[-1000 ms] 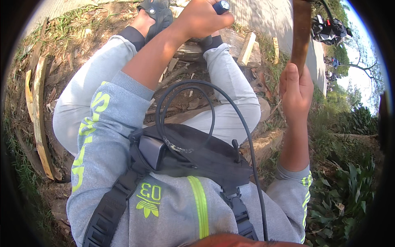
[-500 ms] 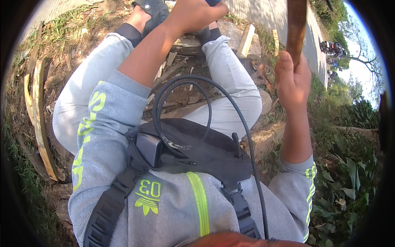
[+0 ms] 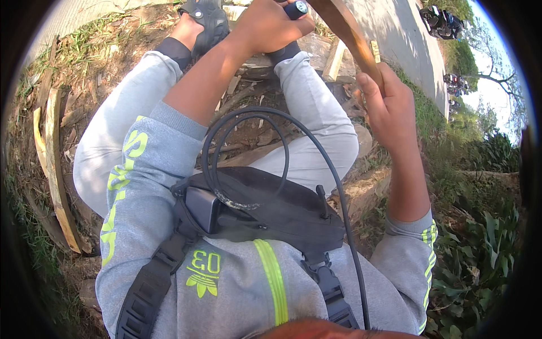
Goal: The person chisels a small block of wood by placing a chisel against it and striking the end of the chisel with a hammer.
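Note:
At the top centre, my left hand (image 3: 270, 27) is closed around a dark blue cylindrical handle (image 3: 296, 9) with a pale round end; the rest of that tool is hidden or out of view. My right hand (image 3: 393, 104), on the right, grips the lower end of a curved brown wooden tool handle (image 3: 351, 37). This handle slants up and leftward, its far end cut off by the top edge close to my left hand. My forearms stay apart, and below the left hand are my legs in pale trousers (image 3: 319, 107).
Pieces of split wood (image 3: 334, 59) lie past my knees, among chips and grass. Long curved wood strips (image 3: 55, 164) lie at left. A black cable (image 3: 333, 169) loops over the dark chest pack (image 3: 271, 198). A paved road (image 3: 395, 34) with motorbikes (image 3: 443, 22) runs at upper right; leafy plants (image 3: 480, 248) grow at right.
The wooden handle has swung from upright to a leftward slant, its upper part nearer my left hand. My right hand has tilted with it; the blue handle's end shows more now.

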